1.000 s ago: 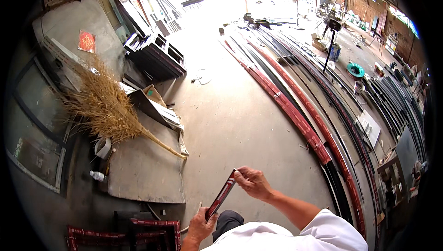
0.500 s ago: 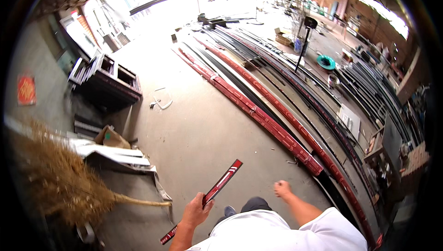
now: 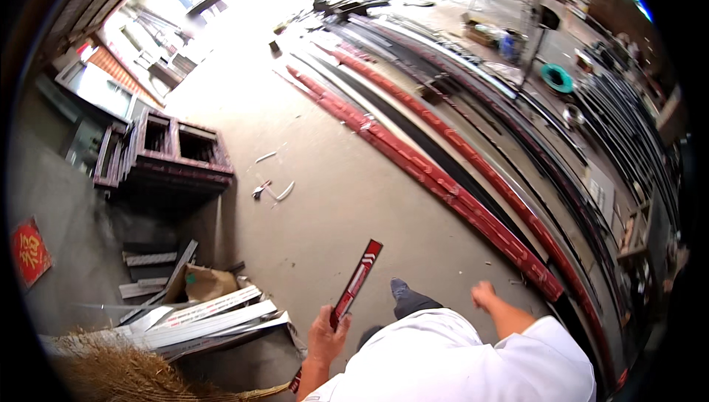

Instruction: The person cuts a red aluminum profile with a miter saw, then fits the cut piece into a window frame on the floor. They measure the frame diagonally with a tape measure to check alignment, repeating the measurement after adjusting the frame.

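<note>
A flat, narrow strip of profile (image 3: 357, 278), red with white marks and dark edges, slants up out of my left hand (image 3: 326, 334), whose fingers are wrapped around its middle. Its lower end shows behind my left wrist. My right hand (image 3: 484, 296) swings low beside my body over the concrete floor, fingers curled in, with nothing visible in them. The nearest thing to it is a long bundle of red-wrapped profiles (image 3: 443, 180) on the floor to the right.
More long dark profiles (image 3: 546, 143) lie further right, near a teal coil (image 3: 557, 78). To the left are stacked dark frames (image 3: 185, 169), white strips (image 3: 214, 321), a cardboard box (image 3: 210, 284) and a straw broom (image 3: 133, 372). Scraps (image 3: 273, 189) lie on the floor ahead.
I have stepped forward and my view has turned. The frames and white strips appear nearer, the broom lower. The strip stays in my left hand, now more upright.
</note>
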Demonstrator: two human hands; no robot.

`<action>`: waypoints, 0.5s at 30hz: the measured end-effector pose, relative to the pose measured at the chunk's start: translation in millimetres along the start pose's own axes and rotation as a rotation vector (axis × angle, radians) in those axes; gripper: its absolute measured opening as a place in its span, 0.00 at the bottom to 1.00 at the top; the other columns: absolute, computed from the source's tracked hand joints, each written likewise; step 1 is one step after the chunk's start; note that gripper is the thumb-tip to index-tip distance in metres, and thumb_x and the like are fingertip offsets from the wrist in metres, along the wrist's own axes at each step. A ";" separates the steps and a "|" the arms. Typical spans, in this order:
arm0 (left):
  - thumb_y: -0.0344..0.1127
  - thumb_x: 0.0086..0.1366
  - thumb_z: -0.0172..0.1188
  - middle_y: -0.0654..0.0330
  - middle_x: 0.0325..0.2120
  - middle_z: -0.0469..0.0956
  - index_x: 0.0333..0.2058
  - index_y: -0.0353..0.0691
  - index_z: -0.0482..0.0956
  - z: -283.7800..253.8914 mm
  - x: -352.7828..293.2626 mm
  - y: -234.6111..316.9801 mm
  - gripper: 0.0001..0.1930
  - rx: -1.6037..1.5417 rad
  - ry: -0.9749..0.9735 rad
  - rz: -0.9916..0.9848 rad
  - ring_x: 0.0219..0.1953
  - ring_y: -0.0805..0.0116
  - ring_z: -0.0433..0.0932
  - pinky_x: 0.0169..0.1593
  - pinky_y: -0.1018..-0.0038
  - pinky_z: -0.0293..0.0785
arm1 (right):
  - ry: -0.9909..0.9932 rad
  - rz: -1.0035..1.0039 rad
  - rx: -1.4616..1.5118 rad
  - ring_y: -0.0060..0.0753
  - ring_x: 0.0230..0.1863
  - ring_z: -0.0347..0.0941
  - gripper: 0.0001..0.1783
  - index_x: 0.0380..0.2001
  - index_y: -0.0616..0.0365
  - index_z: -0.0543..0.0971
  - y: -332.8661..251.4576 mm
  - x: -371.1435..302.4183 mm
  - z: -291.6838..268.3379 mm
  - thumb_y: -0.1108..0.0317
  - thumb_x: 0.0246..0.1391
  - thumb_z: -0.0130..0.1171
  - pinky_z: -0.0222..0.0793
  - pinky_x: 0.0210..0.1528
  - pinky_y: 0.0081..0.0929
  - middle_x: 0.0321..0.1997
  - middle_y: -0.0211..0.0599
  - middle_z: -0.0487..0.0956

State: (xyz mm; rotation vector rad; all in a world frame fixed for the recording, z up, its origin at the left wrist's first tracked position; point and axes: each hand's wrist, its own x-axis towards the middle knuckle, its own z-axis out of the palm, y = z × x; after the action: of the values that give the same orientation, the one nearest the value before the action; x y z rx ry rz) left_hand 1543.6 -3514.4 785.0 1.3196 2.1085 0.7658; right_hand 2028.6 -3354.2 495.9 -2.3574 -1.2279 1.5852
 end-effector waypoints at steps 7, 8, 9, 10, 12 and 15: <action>0.51 0.69 0.69 0.55 0.24 0.77 0.46 0.43 0.72 -102.1 200.9 -30.2 0.22 -0.080 0.297 -0.100 0.25 0.53 0.77 0.31 0.60 0.74 | -0.251 -0.673 0.188 0.20 0.25 0.74 0.13 0.33 0.61 0.76 -551.3 49.7 115.2 0.63 0.69 0.53 0.71 0.26 0.26 0.29 0.31 0.78; 0.51 0.69 0.70 0.55 0.24 0.77 0.47 0.43 0.71 -108.9 226.3 -40.5 0.22 -0.087 0.322 -0.135 0.25 0.55 0.77 0.31 0.61 0.74 | -0.288 -0.733 0.184 0.20 0.27 0.75 0.14 0.36 0.61 0.77 -618.7 21.9 133.1 0.61 0.69 0.54 0.73 0.28 0.25 0.30 0.31 0.79; 0.51 0.69 0.70 0.56 0.24 0.77 0.47 0.42 0.71 -113.8 253.2 -53.7 0.22 -0.096 0.336 -0.159 0.25 0.56 0.77 0.31 0.61 0.74 | -0.312 -0.788 0.189 0.20 0.30 0.76 0.15 0.39 0.61 0.79 -672.7 -1.8 151.7 0.59 0.70 0.55 0.74 0.31 0.24 0.31 0.31 0.80; 0.51 0.69 0.70 0.57 0.24 0.76 0.47 0.42 0.71 -119.3 282.3 -65.0 0.22 -0.104 0.345 -0.177 0.25 0.58 0.76 0.31 0.62 0.73 | -0.386 -0.813 0.259 0.20 0.29 0.76 0.17 0.38 0.61 0.80 -715.6 -10.8 171.4 0.56 0.70 0.57 0.75 0.31 0.24 0.30 0.29 0.80; 0.50 0.69 0.70 0.58 0.23 0.76 0.45 0.42 0.71 -133.4 350.3 -86.3 0.21 -0.167 0.356 -0.173 0.24 0.59 0.75 0.31 0.62 0.73 | -0.526 -0.845 0.310 0.19 0.30 0.77 0.19 0.39 0.60 0.81 -787.6 -22.9 206.4 0.52 0.70 0.58 0.75 0.32 0.23 0.31 0.27 0.80; 0.49 0.68 0.70 0.55 0.24 0.77 0.45 0.42 0.72 -173.0 461.6 -109.9 0.20 -0.099 0.343 -0.111 0.25 0.56 0.77 0.31 0.61 0.74 | -0.699 -0.837 0.247 0.20 0.34 0.79 0.23 0.44 0.60 0.81 -865.4 -22.4 250.5 0.48 0.72 0.57 0.78 0.37 0.23 0.34 0.28 0.82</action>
State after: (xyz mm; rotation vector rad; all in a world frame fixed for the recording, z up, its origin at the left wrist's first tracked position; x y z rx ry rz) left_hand 1180.8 -3163.6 764.4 1.0685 2.3482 1.0976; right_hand 1323.0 -2869.1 776.5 -0.8919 -1.6559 2.0442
